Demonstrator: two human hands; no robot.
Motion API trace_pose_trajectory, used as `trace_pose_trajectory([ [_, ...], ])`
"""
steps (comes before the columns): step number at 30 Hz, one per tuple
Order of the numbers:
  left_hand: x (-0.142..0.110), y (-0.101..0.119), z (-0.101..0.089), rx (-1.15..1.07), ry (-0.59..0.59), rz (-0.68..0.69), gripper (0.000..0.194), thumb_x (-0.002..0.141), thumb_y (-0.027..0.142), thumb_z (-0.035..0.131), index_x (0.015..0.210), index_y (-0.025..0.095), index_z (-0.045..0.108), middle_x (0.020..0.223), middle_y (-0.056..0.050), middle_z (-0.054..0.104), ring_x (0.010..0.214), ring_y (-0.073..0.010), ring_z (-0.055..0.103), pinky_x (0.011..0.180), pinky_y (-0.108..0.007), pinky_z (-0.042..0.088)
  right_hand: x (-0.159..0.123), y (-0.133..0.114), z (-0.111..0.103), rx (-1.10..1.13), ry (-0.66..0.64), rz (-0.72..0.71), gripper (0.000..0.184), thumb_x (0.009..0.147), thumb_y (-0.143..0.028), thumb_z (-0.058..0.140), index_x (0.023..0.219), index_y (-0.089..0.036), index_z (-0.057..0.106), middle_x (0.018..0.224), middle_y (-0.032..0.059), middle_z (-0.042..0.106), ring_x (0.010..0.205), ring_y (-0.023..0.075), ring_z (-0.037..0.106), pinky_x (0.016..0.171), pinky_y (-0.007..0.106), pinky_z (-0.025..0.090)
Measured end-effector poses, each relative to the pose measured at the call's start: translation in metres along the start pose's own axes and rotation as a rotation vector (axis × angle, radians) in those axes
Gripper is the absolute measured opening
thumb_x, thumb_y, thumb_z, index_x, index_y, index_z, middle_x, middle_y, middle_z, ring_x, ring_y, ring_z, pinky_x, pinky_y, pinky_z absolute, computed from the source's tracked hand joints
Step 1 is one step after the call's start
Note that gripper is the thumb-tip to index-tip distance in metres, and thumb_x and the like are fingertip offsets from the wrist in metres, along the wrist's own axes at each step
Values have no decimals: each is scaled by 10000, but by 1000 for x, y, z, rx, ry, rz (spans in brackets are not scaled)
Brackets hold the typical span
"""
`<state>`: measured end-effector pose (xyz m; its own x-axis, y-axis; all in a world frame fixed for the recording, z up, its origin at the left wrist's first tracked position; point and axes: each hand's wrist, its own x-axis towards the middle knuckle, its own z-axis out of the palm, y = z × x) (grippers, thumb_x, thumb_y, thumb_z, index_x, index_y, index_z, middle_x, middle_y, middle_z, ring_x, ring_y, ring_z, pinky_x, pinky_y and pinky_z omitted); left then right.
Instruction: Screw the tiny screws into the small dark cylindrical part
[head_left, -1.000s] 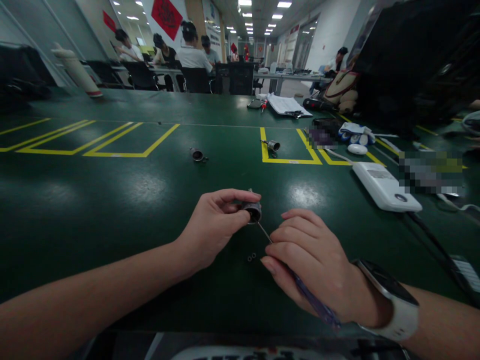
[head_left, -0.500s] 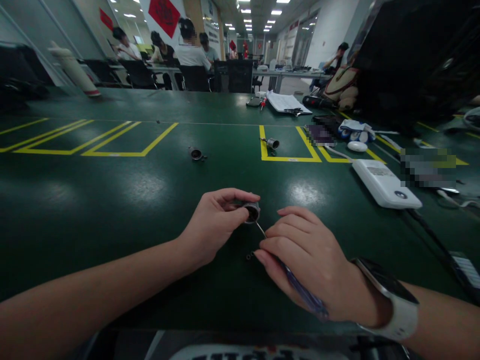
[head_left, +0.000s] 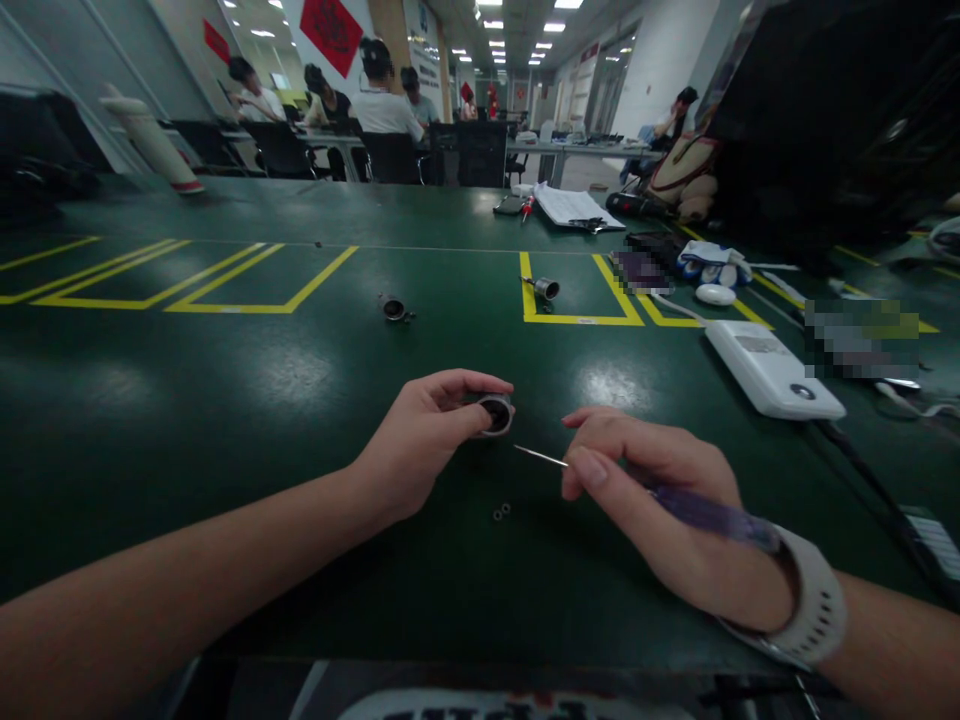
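Note:
My left hand (head_left: 420, 440) grips a small round metal housing (head_left: 507, 420), its hollow end turned toward me and the thumb at the rim. In my right hand (head_left: 652, 510) is a screwdriver (head_left: 709, 512) with a translucent purple handle. Its thin shaft points left, and the tip is a short way from the housing, apart from it. Two small rings (head_left: 501, 513), perhaps nuts, lie on the green table (head_left: 360, 600) below the hands. Farther back rests a similar metal housing (head_left: 392, 308), and another metal housing (head_left: 548, 290) sits within a yellow taped box.
A white power bank (head_left: 772, 368) with cables lies to the right. Behind it are a white round case (head_left: 715, 294) and blue-and-white gloves (head_left: 711, 260). Papers on a clipboard (head_left: 574, 207) lie at the back. Several people sit at far tables.
My right hand has drawn back to the right and turned, taking the screwdriver tip away from the housing. The two small rings are now fully uncovered. My left hand has barely shifted.

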<state>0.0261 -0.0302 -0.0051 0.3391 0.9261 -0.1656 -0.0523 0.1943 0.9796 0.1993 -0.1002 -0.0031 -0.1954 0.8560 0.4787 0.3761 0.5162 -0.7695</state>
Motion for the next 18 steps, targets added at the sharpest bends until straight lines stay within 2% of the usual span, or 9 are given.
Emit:
trace_pose_trajectory([
  [4, 2, 0, -5, -102, 11, -24, 312, 622, 72, 689, 925, 137, 650, 946, -56, 684, 853, -172, 633, 801, -297, 491, 2, 14, 1, 344, -82, 363, 298, 853, -333, 533, 599, -181, 571, 518, -28, 572, 534, 108, 532, 703, 293, 459],
  [7, 4, 1, -8, -163, 14, -26, 359, 622, 52, 702, 965, 134, 634, 991, -63, 674, 907, -179, 625, 827, -294, 491, 4, 22, 5, 473, -143, 515, 333, 852, -357, 529, 572, -181, 569, 460, -37, 543, 491, 100, 506, 646, 274, 449],
  [11, 7, 4, -10, -215, -14, -43, 297, 668, 53, 677, 955, 124, 644, 924, -61, 684, 893, -175, 628, 821, -281, 495, 7, 24, 8, 477, -182, 565, 339, 834, -379, 545, 561, -180, 569, 450, -33, 545, 493, 101, 512, 614, 265, 440],
  [18, 7, 6, -9, -245, -45, -52, 203, 702, 63, 654, 895, 122, 673, 880, -63, 691, 823, -146, 630, 773, -233, 490, 7, 15, 8, 307, -260, 526, 340, 854, -349, 508, 579, -160, 572, 511, -13, 569, 495, 91, 518, 516, 223, 408],
])
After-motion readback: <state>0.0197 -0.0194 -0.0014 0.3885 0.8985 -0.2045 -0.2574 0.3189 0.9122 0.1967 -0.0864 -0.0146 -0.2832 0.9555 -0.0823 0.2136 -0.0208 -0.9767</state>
